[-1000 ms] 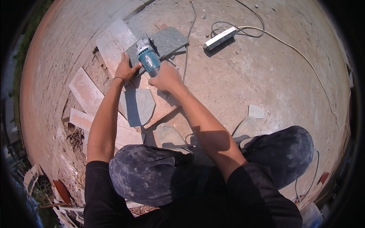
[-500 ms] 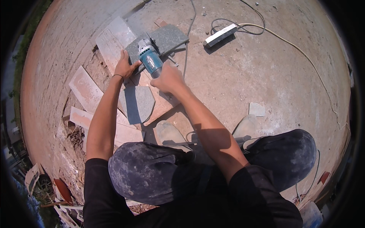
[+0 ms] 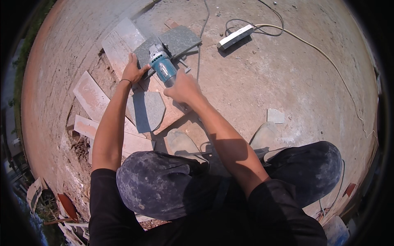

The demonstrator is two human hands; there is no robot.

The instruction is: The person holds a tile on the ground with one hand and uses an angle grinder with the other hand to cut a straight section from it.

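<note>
Right hand point(image 3: 184, 87) wrapped around a teal angle grinder point(image 3: 164, 69); left hand point(image 3: 133, 73), thumb and fingers spread, against a grey slab point(image 3: 184, 39) ahead of both

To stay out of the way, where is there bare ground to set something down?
Two patches of ground look bare but for grit: between the right hand, white bar and pale offcut; and from that offcut across to the cream cable. It's crowded on the left, where the left hand, grinder, grey slab and tiles sit close together.
</note>
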